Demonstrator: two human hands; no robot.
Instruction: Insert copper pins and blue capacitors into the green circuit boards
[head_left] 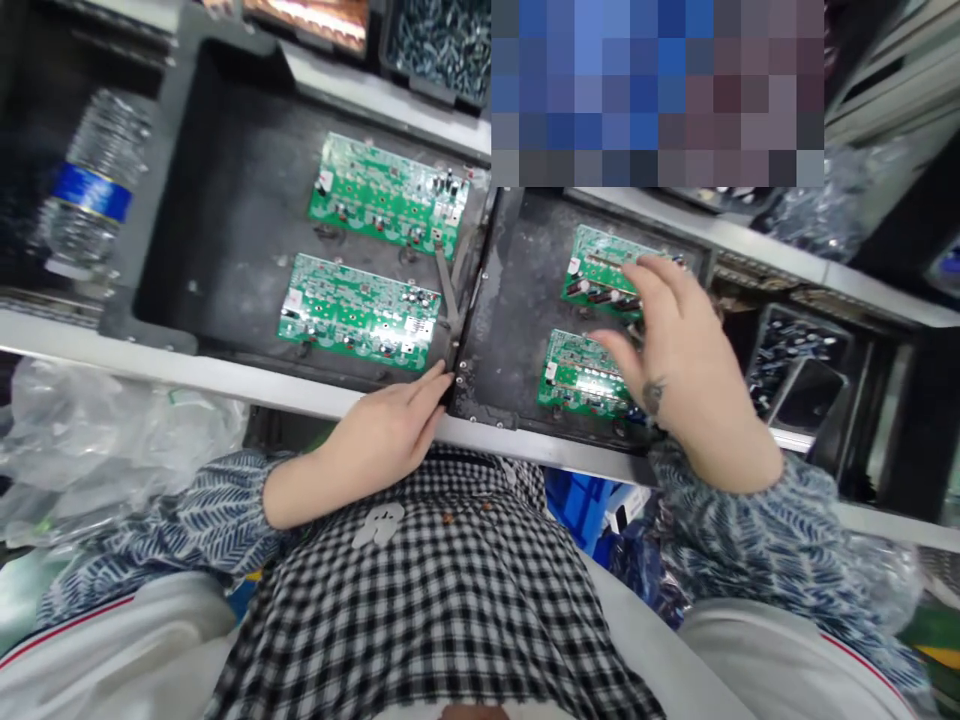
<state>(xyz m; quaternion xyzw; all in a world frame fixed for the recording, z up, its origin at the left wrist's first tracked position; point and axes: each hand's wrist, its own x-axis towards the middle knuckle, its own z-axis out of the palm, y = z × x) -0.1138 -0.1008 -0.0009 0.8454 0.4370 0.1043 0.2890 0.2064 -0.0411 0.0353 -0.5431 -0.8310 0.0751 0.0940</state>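
Observation:
My left hand (386,425) lies with its fingers stretched out and fairly close together over the near edge of the left black tray (225,220), by the joint between the trays. On that tray rest two green circuit boards, an upper one (390,192) and a lower one (360,312). My right hand (690,365) is over the right black tray (517,260), thumb and fingers apart. Its fingertips are at the upper right circuit board (589,265), and its thumb is over the lower right circuit board (577,375). Whether they touch the boards I cannot tell.
A water bottle (94,185) lies left of the trays. A bin of small dark screws (439,50) stands at the back, and a box of small parts (795,350) is at the right. Pale rails (300,385) border the trays. Clear plastic bags (127,430) lie at the left front.

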